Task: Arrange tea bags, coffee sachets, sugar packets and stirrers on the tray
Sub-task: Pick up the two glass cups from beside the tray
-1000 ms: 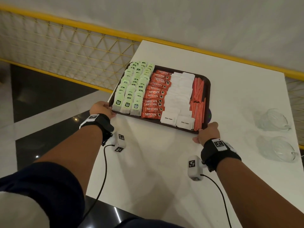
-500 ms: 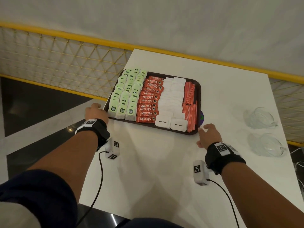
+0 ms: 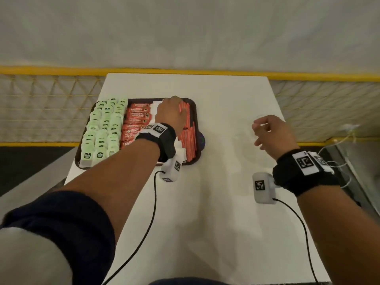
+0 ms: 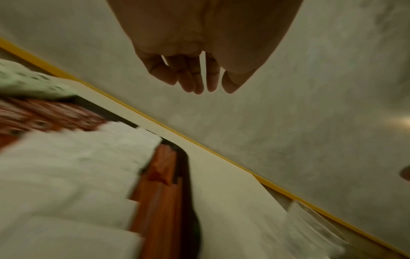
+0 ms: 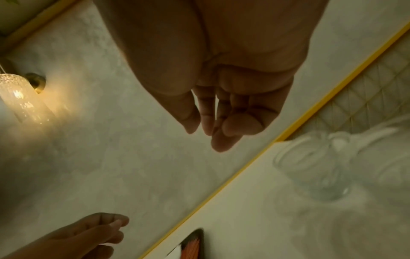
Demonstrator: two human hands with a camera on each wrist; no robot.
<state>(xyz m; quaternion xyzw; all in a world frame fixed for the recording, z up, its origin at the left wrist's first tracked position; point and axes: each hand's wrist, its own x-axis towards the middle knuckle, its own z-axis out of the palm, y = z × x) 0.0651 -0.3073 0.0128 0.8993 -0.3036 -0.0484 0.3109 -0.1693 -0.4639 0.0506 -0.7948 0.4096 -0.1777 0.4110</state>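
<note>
So on the left side of the white rectangular table [image 3: 205, 202] there's a dark brown plastic tray [image 3: 196, 112] with everything lined up in columns. Leftmost are the pale green tea bags [image 3: 100, 130], then the red Nescafe coffee sachets [image 3: 134, 120], then the white paper sugar packets [image 4: 66, 175], and along the tray's right edge the orange-red stirrers [image 3: 190, 145].

The left hand [image 3: 171, 114] hangs over the far end of the tray, above the sugar and stirrer columns. From the wrist cam its fingers [image 4: 190, 78] are loose and only slightly bent, nothing in them, and not touching the packets as far as I can see.

Just off the tray's right rim a small dark round thing [image 3: 202, 139] peeks out, too blurry to say what it is.

Further right, the right hand [image 3: 271, 132] floats above the bare tabletop, fingers loosely curled and empty. A clear glass cup [image 5: 315, 168] sits on the table near it, pretty smeared in the shot.
</note>
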